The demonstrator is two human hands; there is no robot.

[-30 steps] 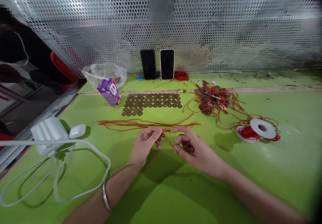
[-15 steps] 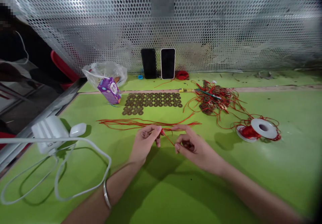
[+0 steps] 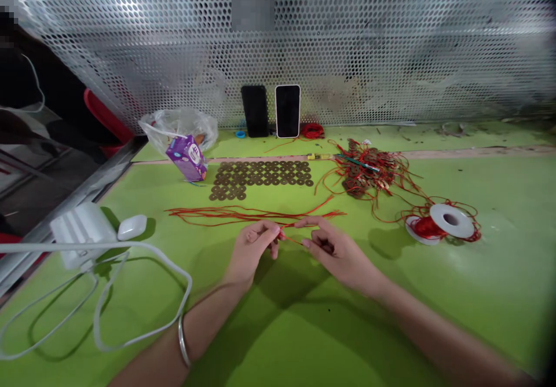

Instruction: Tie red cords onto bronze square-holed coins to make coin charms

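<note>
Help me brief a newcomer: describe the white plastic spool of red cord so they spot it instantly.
On the green tabletop, look right of the bare right hand. There sits the white plastic spool of red cord; its round white flange distinguishes it from the red-corded brown coin pile.

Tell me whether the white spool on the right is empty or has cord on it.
Not empty: red cord is wound between the flanges of the white spool. How full, I cannot tell.
</note>
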